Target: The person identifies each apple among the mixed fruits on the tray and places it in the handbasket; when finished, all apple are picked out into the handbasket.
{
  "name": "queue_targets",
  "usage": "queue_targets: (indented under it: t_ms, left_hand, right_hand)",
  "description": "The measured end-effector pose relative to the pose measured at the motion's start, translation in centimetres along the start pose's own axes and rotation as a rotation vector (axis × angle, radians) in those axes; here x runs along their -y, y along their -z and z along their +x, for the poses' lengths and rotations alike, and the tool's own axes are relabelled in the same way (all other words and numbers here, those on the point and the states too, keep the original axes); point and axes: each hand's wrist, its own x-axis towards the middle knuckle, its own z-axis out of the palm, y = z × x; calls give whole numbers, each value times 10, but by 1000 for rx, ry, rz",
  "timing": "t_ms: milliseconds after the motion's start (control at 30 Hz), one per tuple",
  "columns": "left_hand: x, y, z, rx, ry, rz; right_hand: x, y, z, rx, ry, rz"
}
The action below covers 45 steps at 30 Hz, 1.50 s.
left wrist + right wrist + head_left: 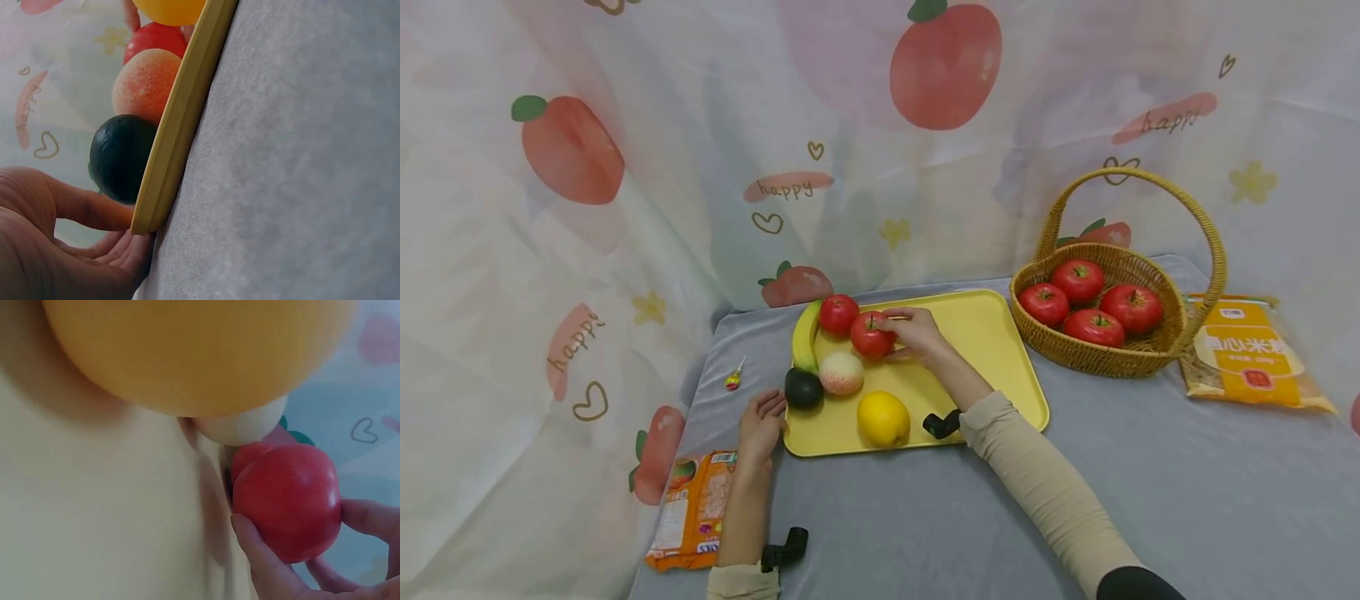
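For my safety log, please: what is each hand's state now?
Left hand: holding the yellow tray by its edge.
Right hand: holding a red fruit.

Your wrinkled beige fabric right sleeve (1047,479), matching left cuff (743,582), small black wrist devices (786,550), rounded black piece (1133,585) along your right arm

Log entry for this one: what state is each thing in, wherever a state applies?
Right hand: holding a red fruit
Left hand: touching the tray at its left end
Tray: lying flat, partly loaded
Other red fruit: whole
Banana: unpeeled
Peach: whole
Avocado: whole
Yellow fruit: whole
Basket: upright, handle raised, holding four red fruits
Orange bag: lying down, partly hidden; seal unclear
Yellow bag: lying beside the basket; seal unclear
Lollipop: lying down
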Motion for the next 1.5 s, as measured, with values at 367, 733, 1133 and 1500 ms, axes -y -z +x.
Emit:
queue_targets:
  t_ms: [367, 733, 1133, 1500]
  left_hand:
    - [2, 0, -1, -2, -6, -7]
    - [0, 1, -1, 7, -8, -4]
    - [0, -1, -2, 6, -11, -10]
    - [-4, -2, -5, -1, -11, -5]
  right_hand:
    - [18, 6, -15, 19, 50, -46]
    - [35, 23, -28, 30, 69, -39]
    - [48, 46, -45, 18, 66, -32]
    - [57, 67, -57, 1, 64, -29]
